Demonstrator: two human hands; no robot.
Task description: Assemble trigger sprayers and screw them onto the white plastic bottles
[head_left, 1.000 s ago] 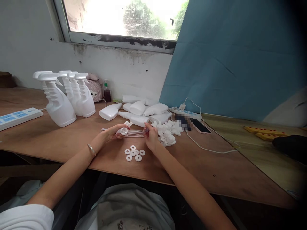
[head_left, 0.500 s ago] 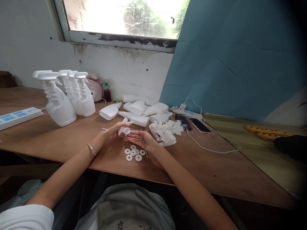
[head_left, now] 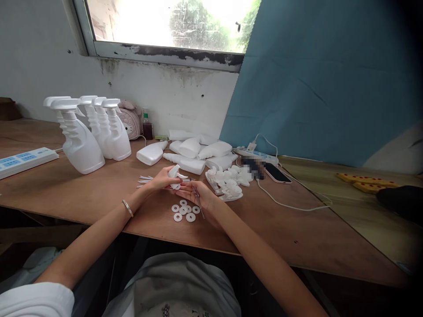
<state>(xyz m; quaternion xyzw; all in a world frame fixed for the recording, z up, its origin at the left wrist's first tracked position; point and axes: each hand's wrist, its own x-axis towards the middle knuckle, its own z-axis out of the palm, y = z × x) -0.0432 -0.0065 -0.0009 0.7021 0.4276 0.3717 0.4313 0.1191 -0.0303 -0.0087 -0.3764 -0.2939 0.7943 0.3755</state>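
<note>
My left hand (head_left: 162, 179) is closed round a white trigger spray head (head_left: 178, 172), held just above the table. Palm up, my right hand (head_left: 200, 193) has its fingertips beside the lower end of that spray head. Lying across the right palm is a slim metal tool (head_left: 198, 201); its exact kind does not show. Flat white ring washers (head_left: 183, 210) lie in a small group below the hands. Thin white tubes (head_left: 144, 179) stick out behind my left wrist. To the right of my right hand is a pile of more white spray heads (head_left: 228, 181).
White empty-looking bottles (head_left: 190, 149) lie heaped at the back. Several bottles with spray heads (head_left: 82, 145) stand at the left. A power strip (head_left: 28, 162) is near the left edge. A phone (head_left: 276, 172) and a white cable (head_left: 291, 207) lie at the right.
My left hand has turned the spray head so its open lower end now points down instead of towards me. The right hand has hardly moved.
</note>
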